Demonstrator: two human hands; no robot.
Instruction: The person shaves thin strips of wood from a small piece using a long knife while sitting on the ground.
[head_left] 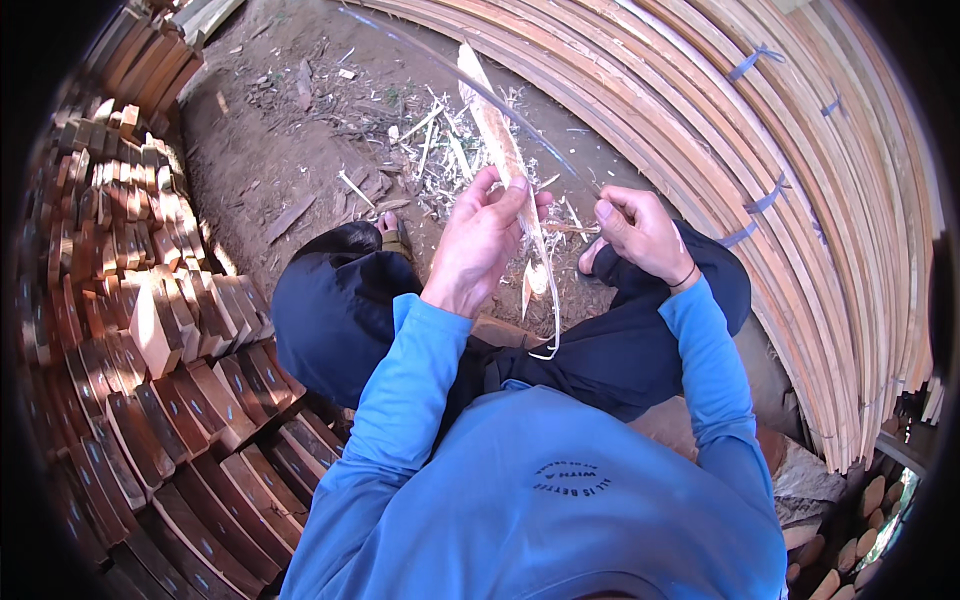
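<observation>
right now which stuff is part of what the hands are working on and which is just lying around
In hand: left hand gripping the long wooden strip; right hand beside it; thin peeled sliver.
Lying about: shavings on the dirt; stacked wood blocks; bundled slats.

Pale raw wood strip (497, 130), splintery and matt, rough reddish wood blocks (170, 370), smooth pale bent slats (800, 200), dusty earth floor (270, 150)

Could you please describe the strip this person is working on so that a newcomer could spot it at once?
Start from the stacked pale slats on the right. Before them, the left hand grips a long pale strip above the shavings. It alone is lifted off the ground, its lower end peeling into curls.
</observation>
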